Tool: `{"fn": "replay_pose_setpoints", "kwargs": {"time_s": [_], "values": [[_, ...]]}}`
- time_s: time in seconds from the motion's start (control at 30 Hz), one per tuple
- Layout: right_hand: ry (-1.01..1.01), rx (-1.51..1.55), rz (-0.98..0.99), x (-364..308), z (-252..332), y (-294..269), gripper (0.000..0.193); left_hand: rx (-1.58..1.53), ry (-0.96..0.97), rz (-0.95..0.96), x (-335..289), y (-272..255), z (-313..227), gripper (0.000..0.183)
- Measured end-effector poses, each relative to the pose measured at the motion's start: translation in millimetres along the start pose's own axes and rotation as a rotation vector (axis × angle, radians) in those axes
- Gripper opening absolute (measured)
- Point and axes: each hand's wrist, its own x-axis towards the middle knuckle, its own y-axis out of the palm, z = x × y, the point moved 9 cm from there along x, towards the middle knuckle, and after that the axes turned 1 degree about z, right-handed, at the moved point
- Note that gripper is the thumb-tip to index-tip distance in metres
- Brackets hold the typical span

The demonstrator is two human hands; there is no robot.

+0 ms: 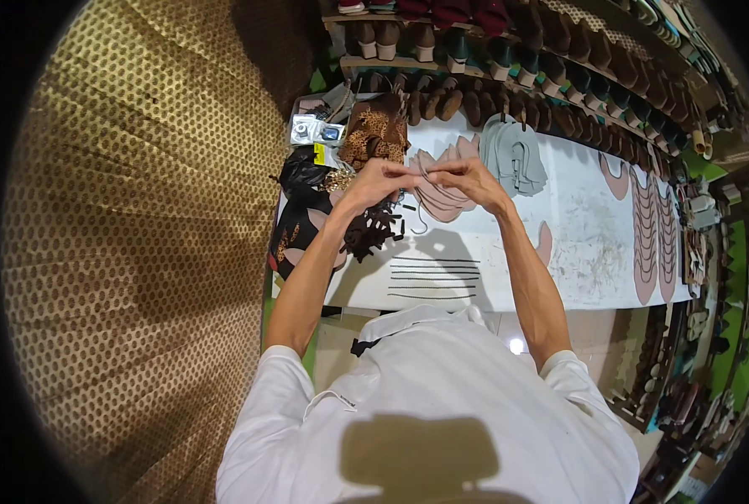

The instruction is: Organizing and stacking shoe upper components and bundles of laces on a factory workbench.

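Observation:
Over a white-topped table (pixel 576 252), my left hand (pixel 379 185) and my right hand (pixel 473 180) are raised close together, fingertips pinched. Between them runs a thin grey strip (pixel 424 225), whose loose end seems to curl down below the fingers. Partly hidden behind my hands, several pink leather-like shoe pieces (pixel 443 207) lie fanned out. Nearer to me, several thin dark strips (pixel 434 278) are laid side by side in a row. A heap of small dark brown pieces (pixel 369 235) lies below my left hand.
Grey cut pieces (pixel 513 160) are stacked right of my hands. Overlapping pink pieces (pixel 646 235) form rows at the table's right end. Leopard-print material (pixel 374 126) and a black bag (pixel 301 172) crowd the left end. Shelves of shoes (pixel 551 80) stand behind; patterned gold fabric (pixel 156 210) hangs at left.

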Motion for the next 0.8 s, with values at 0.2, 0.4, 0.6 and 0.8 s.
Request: {"fn": "replay_pose_setpoints", "kwargs": {"time_s": [0.2, 0.4, 0.6, 0.8], "values": [[0.277, 0.104, -0.081, -58, -88, -24, 0.034, -0.049, -0.153, 0.112, -23, 36, 71, 0.028], [0.420, 0.225, -0.177, -116, -152, -20, 0.029, -0.051, -0.267, 0.147, -47, 57, 142, 0.032], [0.354, -0.022, -0.253, -136, -195, -12, 0.024, 0.046, -0.265, 0.091, -55, 74, 181, 0.028], [0.308, -0.272, -0.295, -137, -211, -6, 0.023, 0.611, -0.172, -0.061, -52, 80, 174, 0.018]]}}
